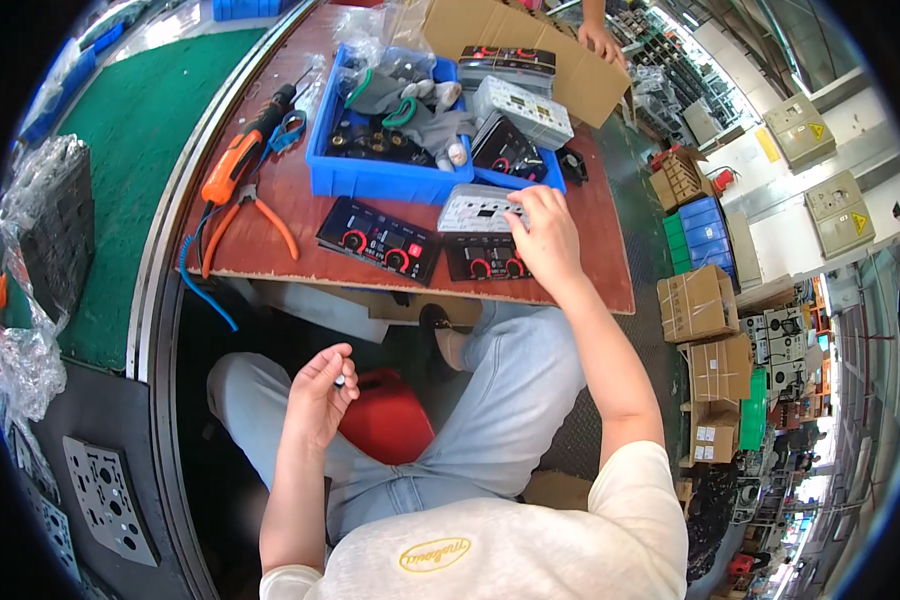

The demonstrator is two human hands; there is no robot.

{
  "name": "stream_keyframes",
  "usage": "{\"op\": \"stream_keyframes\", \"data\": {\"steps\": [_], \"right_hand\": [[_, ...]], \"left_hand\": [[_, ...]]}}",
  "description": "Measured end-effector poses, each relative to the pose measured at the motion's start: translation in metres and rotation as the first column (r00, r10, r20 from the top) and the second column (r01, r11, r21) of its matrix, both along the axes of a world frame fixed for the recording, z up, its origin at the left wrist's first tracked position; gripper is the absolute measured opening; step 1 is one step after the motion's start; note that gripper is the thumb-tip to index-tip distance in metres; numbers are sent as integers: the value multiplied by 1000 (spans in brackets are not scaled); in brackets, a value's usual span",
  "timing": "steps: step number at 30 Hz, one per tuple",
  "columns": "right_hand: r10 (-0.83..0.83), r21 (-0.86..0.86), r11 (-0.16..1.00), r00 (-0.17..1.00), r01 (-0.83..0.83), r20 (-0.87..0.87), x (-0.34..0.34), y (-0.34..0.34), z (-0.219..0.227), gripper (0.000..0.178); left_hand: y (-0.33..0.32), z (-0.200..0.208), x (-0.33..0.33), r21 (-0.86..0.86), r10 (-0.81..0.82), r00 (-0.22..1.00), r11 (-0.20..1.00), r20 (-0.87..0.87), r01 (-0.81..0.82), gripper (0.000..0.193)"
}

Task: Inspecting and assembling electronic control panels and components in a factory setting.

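Observation:
My left hand (322, 393) is raised over my lap, its fingers curled round a small pale thing too little to name. At the table's front edge, my right hand (548, 238) has its thumb and fingers at the right edge of a silver panel with cut-outs (467, 210). Directly in front of that panel lies a black control panel with red-ringed knobs (478, 262). To its left is another black control panel (378, 240), lying at a slant. Orange-handled pliers (280, 228) and an orange electric screwdriver (236, 162) with a blue cord rest further left.
A blue bin (385, 182) holds black parts and grey gloves. Beside it, stacked silver panels (525, 112) and more black panels stand in and about a second blue bin. An open cardboard box (510, 35) is behind, near another person's hand (600, 42). A green-topped conveyor (140, 130) runs along the left.

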State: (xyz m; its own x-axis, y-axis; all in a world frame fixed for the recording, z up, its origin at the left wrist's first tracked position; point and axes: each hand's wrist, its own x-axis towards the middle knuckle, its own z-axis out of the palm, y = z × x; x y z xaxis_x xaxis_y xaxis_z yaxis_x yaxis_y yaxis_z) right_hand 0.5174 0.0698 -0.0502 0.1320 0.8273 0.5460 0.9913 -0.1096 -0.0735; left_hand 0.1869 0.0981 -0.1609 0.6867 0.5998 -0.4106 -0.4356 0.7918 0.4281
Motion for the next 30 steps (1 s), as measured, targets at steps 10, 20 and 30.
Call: {"op": "stream_keyframes", "data": {"steps": [10,20,30], "right_hand": [[116,-471,868,986,-159,-119,6,-24,-22,42],[-28,-719,680,975,-141,-218,23,-6,-18,63],[-58,-703,676,935,-220,-349,20,-17,-16,40]], "left_hand": [[-6,2,2,-32,-53,998,998,30,54,12],[-8,6,6,-15,-48,999,999,-7,48,8],[-6,3,10,-28,-54,998,998,-28,54,9]]}}
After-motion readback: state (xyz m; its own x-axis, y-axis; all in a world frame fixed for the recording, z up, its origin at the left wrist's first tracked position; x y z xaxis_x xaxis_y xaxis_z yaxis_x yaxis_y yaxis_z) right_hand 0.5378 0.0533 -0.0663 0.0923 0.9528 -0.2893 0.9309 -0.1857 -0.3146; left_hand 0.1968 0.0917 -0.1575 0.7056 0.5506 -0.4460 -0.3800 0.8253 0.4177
